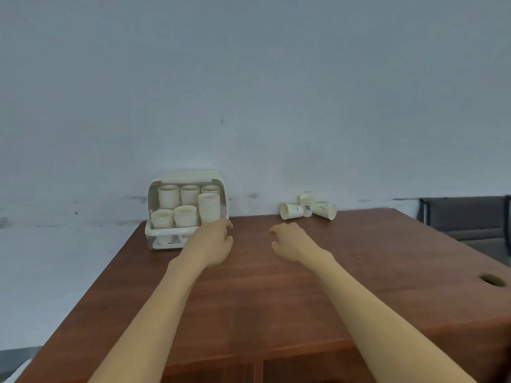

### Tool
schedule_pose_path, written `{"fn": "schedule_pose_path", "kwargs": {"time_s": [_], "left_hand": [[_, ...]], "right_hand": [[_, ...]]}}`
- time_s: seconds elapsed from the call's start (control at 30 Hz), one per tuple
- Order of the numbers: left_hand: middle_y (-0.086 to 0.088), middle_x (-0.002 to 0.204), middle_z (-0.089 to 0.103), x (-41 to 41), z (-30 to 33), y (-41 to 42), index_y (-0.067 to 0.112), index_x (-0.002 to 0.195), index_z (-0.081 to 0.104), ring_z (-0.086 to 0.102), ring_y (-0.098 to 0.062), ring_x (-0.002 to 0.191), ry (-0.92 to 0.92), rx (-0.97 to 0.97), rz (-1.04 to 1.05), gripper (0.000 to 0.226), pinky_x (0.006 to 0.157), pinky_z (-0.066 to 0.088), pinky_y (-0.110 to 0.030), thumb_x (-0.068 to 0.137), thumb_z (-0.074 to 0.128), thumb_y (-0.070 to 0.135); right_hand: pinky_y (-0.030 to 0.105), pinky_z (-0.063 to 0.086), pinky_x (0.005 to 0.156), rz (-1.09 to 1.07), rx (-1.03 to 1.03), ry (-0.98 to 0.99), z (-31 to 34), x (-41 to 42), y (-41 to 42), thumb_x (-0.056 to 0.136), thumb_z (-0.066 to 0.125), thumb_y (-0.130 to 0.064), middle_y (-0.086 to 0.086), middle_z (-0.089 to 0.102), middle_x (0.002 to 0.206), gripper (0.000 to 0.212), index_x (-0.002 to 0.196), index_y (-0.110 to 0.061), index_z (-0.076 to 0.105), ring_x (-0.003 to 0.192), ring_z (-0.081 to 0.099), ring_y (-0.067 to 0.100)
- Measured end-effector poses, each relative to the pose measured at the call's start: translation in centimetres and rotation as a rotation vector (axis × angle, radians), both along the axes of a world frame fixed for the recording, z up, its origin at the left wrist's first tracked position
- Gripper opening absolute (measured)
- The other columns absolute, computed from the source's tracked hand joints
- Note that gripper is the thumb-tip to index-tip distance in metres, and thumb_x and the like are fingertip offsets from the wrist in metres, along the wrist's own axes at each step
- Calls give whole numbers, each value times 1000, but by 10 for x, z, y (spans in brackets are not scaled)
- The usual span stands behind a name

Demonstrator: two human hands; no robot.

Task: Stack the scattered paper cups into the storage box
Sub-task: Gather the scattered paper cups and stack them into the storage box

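My left hand (pixel 214 241) is stretched out to the front right corner of the storage box (pixel 177 233), fingers (pixel 228 225) loosely curled beside its lower edge; whether they actually touch the box I cannot tell from this angle, and they hold nothing that I can see. The box sits at the far left corner of the brown table (pixel 276 286), against the wall, its front open, with stacks of paper cups (pixel 209 207) standing upright inside in two rows. My right hand (pixel 290 241) hovers palm down over the middle of the table, fingers relaxed, slightly bent and a little apart, empty. Three loose cups (pixel 307 207) lie grouped at the far edge to my right: two tipped on their sides, one upright between them. A dark chair (pixel 467 219) stands beyond the table's right side.
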State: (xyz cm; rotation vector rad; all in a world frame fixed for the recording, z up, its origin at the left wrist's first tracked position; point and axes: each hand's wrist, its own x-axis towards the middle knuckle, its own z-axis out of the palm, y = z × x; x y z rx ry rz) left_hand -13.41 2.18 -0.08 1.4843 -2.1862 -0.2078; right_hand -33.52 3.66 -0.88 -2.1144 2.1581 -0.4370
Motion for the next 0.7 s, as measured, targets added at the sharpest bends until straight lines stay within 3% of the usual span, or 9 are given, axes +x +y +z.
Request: {"fn": "schedule_pose_path", "kwargs": {"time_s": [0.2,0.37,0.53,0.7], "left_hand": [[-10,129,57,-21,-7,23,17,142,41,47,-27,123,-85,57,-93,48,101,40,-37,95,48,23],[-12,129,56,-36,-6,31,19,143,38,49,-28,120,-123,82,-129,51,100,42,-42,93,48,28],[-10,144,43,-49,5,37,20,144,36,44,-30,128,-201,89,-139,51,103,40,-42,95,46,29],[-9,141,46,-72,10,32,24,143,38,45,-29,127,-237,102,-149,51,103,40,-43,94,48,33]], "right_hand": [[45,46,96,-94,61,11,-4,-24,40,86,45,-16,12,52,129,42,127,-15,54,118,50,35],[45,48,94,-131,89,27,-2,-40,56,85,45,-14,13,53,126,42,125,-11,54,115,52,33],[42,48,95,-137,90,31,6,-51,54,86,46,-16,13,51,129,41,126,-12,54,116,52,32],[42,49,94,-150,83,6,9,-60,55,86,47,-17,13,53,126,41,125,-11,55,113,54,32]]}}
